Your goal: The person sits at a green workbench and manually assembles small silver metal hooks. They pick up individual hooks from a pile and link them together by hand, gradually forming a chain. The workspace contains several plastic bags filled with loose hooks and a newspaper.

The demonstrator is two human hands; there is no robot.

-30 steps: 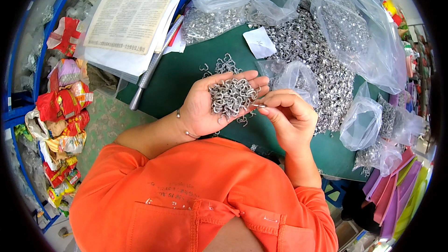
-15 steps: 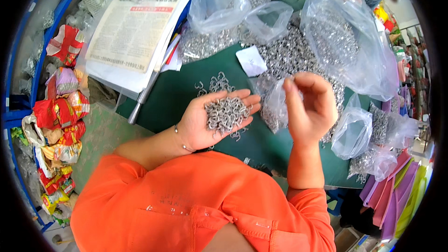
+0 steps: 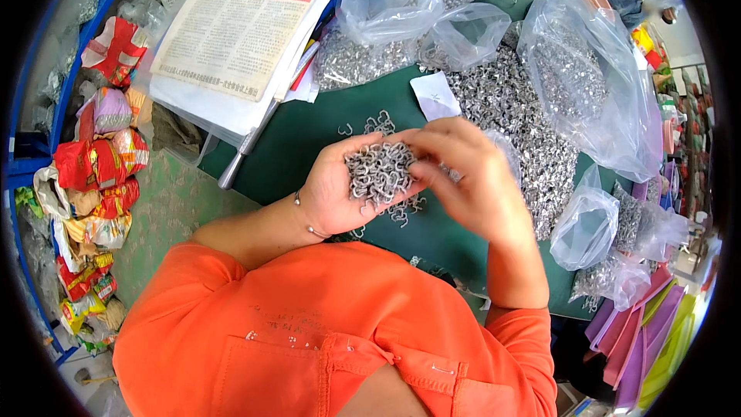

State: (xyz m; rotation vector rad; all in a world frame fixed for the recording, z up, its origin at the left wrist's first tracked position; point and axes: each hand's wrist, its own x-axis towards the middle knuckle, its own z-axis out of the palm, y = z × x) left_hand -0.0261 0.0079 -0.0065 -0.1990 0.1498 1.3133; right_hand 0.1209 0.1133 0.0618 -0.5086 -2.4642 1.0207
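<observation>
My left hand (image 3: 326, 194) lies palm up over the green tabletop (image 3: 309, 120), cupping a heap of small curved metal hooks (image 3: 380, 172). Bent in from the right, my right hand (image 3: 475, 174) has its thumb and fingertips at the heap's right edge, over the left fingers. Whatever sits between those fingertips is too small and covered to make out. More loose hooks (image 3: 403, 210) are scattered on the table just below and beyond the left palm. A small clear bag (image 3: 505, 150) is partly hidden behind the right hand.
A broad pile of shiny metal pieces (image 3: 505, 100) spreads beyond the right hand, beside a white paper slip (image 3: 434, 96). Large clear bags (image 3: 590, 85) stand around it. A newspaper (image 3: 239, 38) on papers is at far left; an open clear bag (image 3: 587, 224) sits right.
My right hand has moved left, from beside the heap to its edge, with the fingertips now at the hooks. The left hand has stayed nearly in place, and the view has shifted slightly.
</observation>
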